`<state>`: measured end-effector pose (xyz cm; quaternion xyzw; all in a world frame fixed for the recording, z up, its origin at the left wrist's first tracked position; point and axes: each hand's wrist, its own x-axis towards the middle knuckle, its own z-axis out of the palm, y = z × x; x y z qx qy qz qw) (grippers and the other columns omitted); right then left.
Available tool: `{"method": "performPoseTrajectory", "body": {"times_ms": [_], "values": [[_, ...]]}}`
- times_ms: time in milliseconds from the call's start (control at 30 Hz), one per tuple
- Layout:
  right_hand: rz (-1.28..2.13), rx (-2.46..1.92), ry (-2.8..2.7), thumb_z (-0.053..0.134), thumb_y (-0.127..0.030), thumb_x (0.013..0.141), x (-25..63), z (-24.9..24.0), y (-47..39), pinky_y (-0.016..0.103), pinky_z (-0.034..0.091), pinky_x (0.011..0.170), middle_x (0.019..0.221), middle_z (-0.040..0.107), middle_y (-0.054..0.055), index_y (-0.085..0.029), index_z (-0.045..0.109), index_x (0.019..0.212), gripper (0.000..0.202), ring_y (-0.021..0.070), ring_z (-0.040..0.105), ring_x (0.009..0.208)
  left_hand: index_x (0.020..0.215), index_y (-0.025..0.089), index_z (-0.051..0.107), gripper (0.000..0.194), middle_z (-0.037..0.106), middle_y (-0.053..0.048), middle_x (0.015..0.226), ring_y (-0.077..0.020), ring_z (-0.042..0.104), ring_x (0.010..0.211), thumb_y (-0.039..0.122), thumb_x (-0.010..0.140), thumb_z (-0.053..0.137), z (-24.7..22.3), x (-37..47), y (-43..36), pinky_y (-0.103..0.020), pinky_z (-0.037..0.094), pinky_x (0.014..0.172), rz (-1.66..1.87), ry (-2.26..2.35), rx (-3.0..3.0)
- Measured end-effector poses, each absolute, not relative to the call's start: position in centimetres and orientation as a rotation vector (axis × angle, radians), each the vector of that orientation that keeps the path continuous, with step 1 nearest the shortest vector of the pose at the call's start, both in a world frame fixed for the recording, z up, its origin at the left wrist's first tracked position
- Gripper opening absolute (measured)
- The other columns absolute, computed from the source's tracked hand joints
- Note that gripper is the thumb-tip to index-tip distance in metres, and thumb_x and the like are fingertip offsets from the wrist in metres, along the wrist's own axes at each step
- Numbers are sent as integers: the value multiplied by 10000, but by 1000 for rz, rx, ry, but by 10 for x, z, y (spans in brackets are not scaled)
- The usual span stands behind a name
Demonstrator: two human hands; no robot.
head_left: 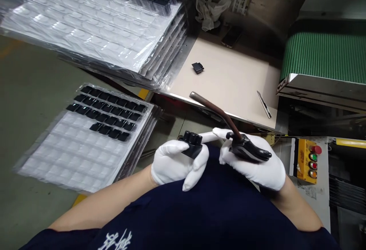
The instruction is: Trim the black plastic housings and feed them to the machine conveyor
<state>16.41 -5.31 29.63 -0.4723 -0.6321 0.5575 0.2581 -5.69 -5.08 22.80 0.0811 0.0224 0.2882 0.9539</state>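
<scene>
My left hand (173,164), in a white glove, pinches a small black plastic part (192,150) with several stubby round posts on top. In my right hand (261,168), also gloved in white, lies what looks like an air blow gun (246,149) with a black handle and lever. Its bent brown metal tube (215,109) points up and left, away from the held part. My right index finger reaches left, close to that part. Another small black part (198,67) lies on the beige board (225,78) beyond my hands.
At left, a stack of clear trays (77,154) carries rows of black parts (111,109). A taller tray stack (94,29) stands behind it. A cutter knife (263,104), phone (231,36) and crumpled gloves (211,10) lie ahead. Right are a green ribbed conveyor (328,52) and button box (307,160).
</scene>
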Motion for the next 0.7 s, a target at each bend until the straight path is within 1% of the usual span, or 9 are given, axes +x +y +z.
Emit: {"method": "performPoseTrajectory", "body": {"times_ms": [133, 233, 300, 333, 400, 467, 533, 600, 700], "values": [[1576, -1217, -1737, 680, -183, 858, 161, 299, -49, 291, 572, 823, 815, 736, -11, -250, 738, 1110, 266, 169, 707, 774, 1182, 134, 613, 399, 617, -40, 754, -168, 587, 397, 349, 863, 507, 230, -54, -53, -259, 456, 328, 639, 9, 139], [1699, -1115, -1716, 657, -101, 835, 156, 300, -45, 279, 557, 911, 928, 762, -22, -249, 757, 1043, 275, 182, 718, 945, 1265, 128, 559, 467, 619, -37, 752, -152, 556, 373, 354, 862, 498, 229, -51, -58, -241, 415, 300, 688, 18, 112], [1809, -1042, -1711, 629, -89, 848, 154, 300, -43, 289, 522, 1003, 1039, 765, -21, -246, 751, 1079, 304, 184, 689, 1082, 1362, 131, 488, 552, 630, -36, 758, -154, 557, 375, 361, 860, 502, 228, -50, -61, -236, 402, 298, 706, 30, 106], [1853, -1023, -1714, 623, -95, 855, 153, 299, -42, 299, 500, 1043, 1091, 759, -18, -243, 740, 1116, 322, 185, 669, 1136, 1364, 132, 487, 556, 634, -39, 752, -156, 555, 372, 366, 860, 502, 228, -49, -62, -237, 401, 300, 706, 30, 109], [1863, -1028, -1702, 634, -122, 858, 152, 295, -40, 323, 471, 1089, 1199, 729, -3, -237, 692, 1229, 393, 194, 636, 1205, 1252, 120, 571, 471, 634, -54, 714, -161, 547, 358, 376, 864, 493, 228, -47, -62, -244, 409, 307, 674, 2, 119], [1799, -1074, -1678, 660, -147, 845, 154, 292, -39, 346, 488, 1077, 1273, 695, 15, -237, 614, 1346, 512, 211, 637, 1205, 1122, 117, 629, 388, 622, -57, 685, -148, 515, 323, 374, 872, 481, 230, -46, -62, -244, 409, 296, 688, -30, 113], [1737, -1111, -1664, 667, -162, 844, 156, 291, -38, 349, 539, 1006, 1219, 718, 22, -244, 567, 1400, 571, 214, 684, 1111, 1100, 117, 635, 361, 616, -46, 677, -123, 462, 274, 350, 880, 467, 232, -44, -61, -235, 397, 275, 742, -54, 99], [1711, -1128, -1687, 662, -171, 849, 159, 292, -38, 331, 583, 904, 1021, 767, 8, -247, 578, 1391, 554, 198, 728, 946, 1145, 119, 616, 363, 612, -27, 682, -99, 413, 236, 327, 888, 465, 235, -43, -61, -224, 391, 261, 804, -97, 86], [1673, -1136, -1726, 664, -176, 838, 160, 295, -38, 309, 599, 798, 811, 748, -16, -240, 631, 1328, 496, 187, 727, 796, 1181, 128, 597, 357, 605, -15, 686, -89, 405, 222, 320, 914, 456, 236, -44, -62, -214, 400, 266, 834, -171, 65]]}}
